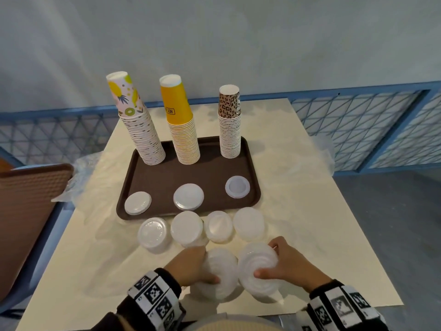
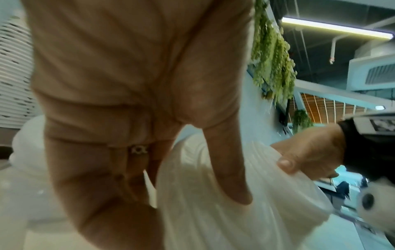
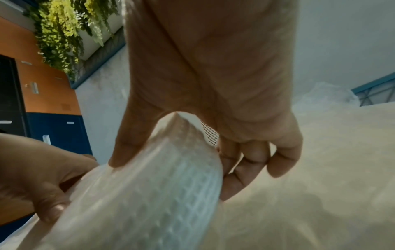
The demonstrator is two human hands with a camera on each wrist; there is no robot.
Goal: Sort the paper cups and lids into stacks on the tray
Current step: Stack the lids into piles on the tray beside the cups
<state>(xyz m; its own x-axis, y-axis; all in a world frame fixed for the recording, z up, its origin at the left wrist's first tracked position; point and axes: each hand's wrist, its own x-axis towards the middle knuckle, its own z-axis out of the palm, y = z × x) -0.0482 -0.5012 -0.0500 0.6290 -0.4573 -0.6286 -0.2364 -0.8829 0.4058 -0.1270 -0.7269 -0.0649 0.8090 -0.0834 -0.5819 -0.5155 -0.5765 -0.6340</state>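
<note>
A brown tray (image 1: pixel 210 170) carries three upside-down cup stacks: fruit-print (image 1: pixel 140 130), yellow (image 1: pixel 181 125) and leopard-print (image 1: pixel 229 125). A single white lid lies in front of each: (image 1: pixel 138 203), (image 1: pixel 188 196), (image 1: pixel 237 186). Several lid stacks (image 1: pixel 187 229) stand on the table before the tray. Near the front edge my left hand (image 1: pixel 205 265) grips a tilted lid stack (image 1: pixel 222 271) (image 2: pixel 213 219). My right hand (image 1: pixel 268 260) grips another lid stack (image 1: pixel 256 263) (image 3: pixel 160 194), thumb in front and fingers behind. The two held stacks touch.
A brown chair (image 1: pixel 28 211) stands at the left of the cream table (image 1: pixel 310 223). Crumpled clear plastic lies at the table's left edge (image 1: pixel 78 177) and right edge (image 1: pixel 327 151). A blue mesh railing (image 1: pixel 358 120) runs behind.
</note>
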